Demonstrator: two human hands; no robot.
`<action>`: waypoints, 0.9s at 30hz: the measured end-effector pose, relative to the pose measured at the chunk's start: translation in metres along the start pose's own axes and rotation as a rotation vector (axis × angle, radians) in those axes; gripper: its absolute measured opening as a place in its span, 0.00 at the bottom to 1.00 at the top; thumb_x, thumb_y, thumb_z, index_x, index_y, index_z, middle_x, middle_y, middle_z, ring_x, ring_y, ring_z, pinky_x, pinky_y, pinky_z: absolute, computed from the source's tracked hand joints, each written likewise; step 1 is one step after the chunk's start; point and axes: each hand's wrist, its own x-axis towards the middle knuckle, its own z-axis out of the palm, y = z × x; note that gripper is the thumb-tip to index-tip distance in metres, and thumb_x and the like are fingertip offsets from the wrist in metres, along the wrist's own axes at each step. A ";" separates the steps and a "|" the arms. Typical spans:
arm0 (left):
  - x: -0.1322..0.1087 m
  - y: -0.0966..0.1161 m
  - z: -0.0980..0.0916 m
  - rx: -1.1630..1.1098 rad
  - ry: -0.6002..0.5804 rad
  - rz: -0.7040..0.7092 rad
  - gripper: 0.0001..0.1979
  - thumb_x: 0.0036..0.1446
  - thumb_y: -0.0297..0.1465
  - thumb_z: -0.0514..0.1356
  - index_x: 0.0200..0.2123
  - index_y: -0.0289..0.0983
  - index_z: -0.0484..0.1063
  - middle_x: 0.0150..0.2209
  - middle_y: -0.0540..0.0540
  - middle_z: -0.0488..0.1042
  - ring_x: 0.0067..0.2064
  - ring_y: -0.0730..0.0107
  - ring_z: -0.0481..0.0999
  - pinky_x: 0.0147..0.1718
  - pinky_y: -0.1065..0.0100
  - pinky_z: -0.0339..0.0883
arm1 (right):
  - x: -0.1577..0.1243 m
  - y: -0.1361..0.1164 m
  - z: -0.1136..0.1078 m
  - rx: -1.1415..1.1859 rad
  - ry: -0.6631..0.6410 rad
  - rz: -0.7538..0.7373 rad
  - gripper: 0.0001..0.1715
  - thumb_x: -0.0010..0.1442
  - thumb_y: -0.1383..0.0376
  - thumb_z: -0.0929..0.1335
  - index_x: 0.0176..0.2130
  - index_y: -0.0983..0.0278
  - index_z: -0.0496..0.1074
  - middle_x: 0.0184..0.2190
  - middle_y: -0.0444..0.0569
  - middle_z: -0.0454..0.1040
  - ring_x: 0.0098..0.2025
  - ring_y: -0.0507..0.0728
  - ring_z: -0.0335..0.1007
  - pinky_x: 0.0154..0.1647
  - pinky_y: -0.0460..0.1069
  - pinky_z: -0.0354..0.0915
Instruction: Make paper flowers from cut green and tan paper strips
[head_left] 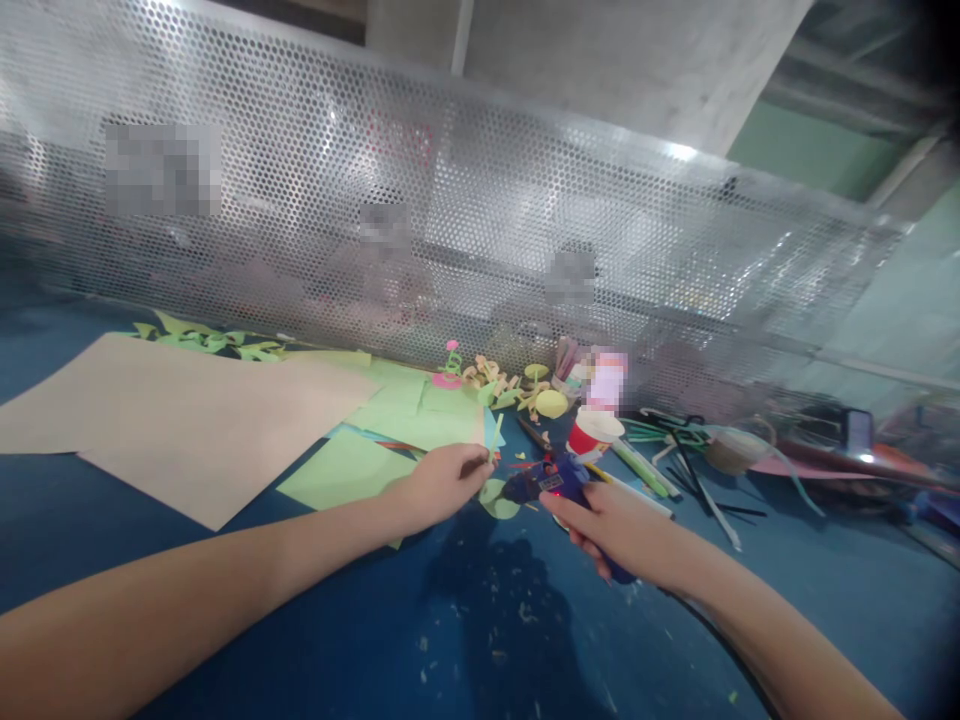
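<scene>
My right hand (622, 525) is wrapped round the handle of a dark blue glue gun (571, 478), whose nozzle points left. A small red light glows on its body, and a dark cord runs down along my right forearm. My left hand (448, 480) is closed in a pinch on a thin light green paper strip (496, 436) that stands up from the fingertips. Just below the nozzle and the left fingers lies a rounded pale green paper piece (500, 506). Whether the strip or the nozzle touches it I cannot tell.
Large pale sheets (217, 410) and green paper (352, 470) lie to the left. Behind stand paper curls (491, 380), a pink-and-green paper flower (450, 370) and a red-and-white paper cup (592, 432). Pipe cleaners (701, 480) and a phone (857, 432) lie right. A perforated metal screen (480, 220) closes the back.
</scene>
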 end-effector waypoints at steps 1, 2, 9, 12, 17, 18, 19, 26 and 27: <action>0.000 0.000 0.000 0.001 0.001 -0.001 0.13 0.58 0.36 0.47 0.26 0.38 0.63 0.26 0.51 0.70 0.28 0.71 0.67 0.26 0.73 0.55 | 0.000 0.000 0.000 0.000 0.005 -0.003 0.22 0.58 0.51 0.57 0.23 0.64 0.59 0.15 0.40 0.61 0.12 0.46 0.59 0.11 0.40 0.55; 0.000 0.000 0.000 0.000 0.001 -0.002 0.13 0.58 0.36 0.47 0.26 0.38 0.63 0.26 0.50 0.69 0.27 0.71 0.67 0.26 0.73 0.55 | 0.000 0.000 0.000 -0.004 0.012 -0.002 0.22 0.58 0.51 0.57 0.23 0.64 0.59 0.15 0.40 0.61 0.12 0.46 0.59 0.11 0.40 0.55; 0.001 -0.001 0.000 -0.006 -0.002 -0.005 0.13 0.58 0.37 0.46 0.26 0.38 0.63 0.25 0.50 0.69 0.27 0.71 0.67 0.25 0.73 0.55 | -0.002 -0.001 0.000 -0.012 0.008 0.012 0.22 0.58 0.52 0.58 0.23 0.64 0.58 0.14 0.40 0.60 0.12 0.46 0.59 0.11 0.40 0.55; 0.001 -0.002 0.001 -0.001 -0.001 -0.003 0.13 0.58 0.36 0.46 0.25 0.38 0.62 0.25 0.50 0.68 0.27 0.71 0.66 0.25 0.73 0.55 | -0.002 -0.002 0.000 -0.003 0.018 0.017 0.21 0.59 0.52 0.58 0.23 0.64 0.57 0.15 0.40 0.60 0.12 0.46 0.58 0.11 0.40 0.55; 0.001 -0.002 0.001 0.000 0.000 -0.002 0.13 0.58 0.37 0.46 0.26 0.39 0.62 0.25 0.51 0.68 0.27 0.71 0.66 0.25 0.73 0.54 | -0.001 -0.001 0.001 0.000 -0.008 0.011 0.22 0.58 0.50 0.58 0.23 0.64 0.58 0.16 0.40 0.61 0.12 0.46 0.59 0.11 0.40 0.54; 0.001 -0.002 0.001 0.004 0.004 -0.002 0.13 0.58 0.37 0.46 0.26 0.39 0.62 0.25 0.51 0.68 0.27 0.71 0.66 0.25 0.73 0.54 | 0.000 0.000 0.001 0.012 -0.009 0.014 0.22 0.58 0.50 0.58 0.23 0.64 0.58 0.17 0.40 0.61 0.12 0.46 0.59 0.11 0.40 0.54; 0.001 -0.001 0.001 0.007 0.009 -0.001 0.13 0.58 0.37 0.46 0.25 0.39 0.62 0.24 0.51 0.67 0.27 0.72 0.66 0.25 0.73 0.54 | 0.000 0.000 0.001 0.020 -0.007 0.015 0.23 0.58 0.50 0.58 0.23 0.64 0.58 0.17 0.40 0.61 0.12 0.46 0.59 0.12 0.40 0.54; 0.000 0.001 0.001 -0.048 0.000 -0.034 0.13 0.58 0.38 0.46 0.27 0.38 0.64 0.26 0.50 0.69 0.27 0.71 0.66 0.26 0.72 0.56 | -0.012 0.003 -0.024 0.093 0.020 0.039 0.24 0.56 0.47 0.57 0.25 0.64 0.60 0.17 0.39 0.60 0.15 0.46 0.59 0.16 0.41 0.58; 0.000 0.000 0.001 -0.054 -0.003 -0.039 0.14 0.58 0.39 0.46 0.28 0.38 0.65 0.26 0.50 0.69 0.27 0.71 0.66 0.26 0.72 0.56 | -0.016 0.005 -0.032 0.073 0.048 0.061 0.24 0.56 0.47 0.57 0.26 0.64 0.61 0.16 0.39 0.60 0.15 0.47 0.61 0.17 0.42 0.59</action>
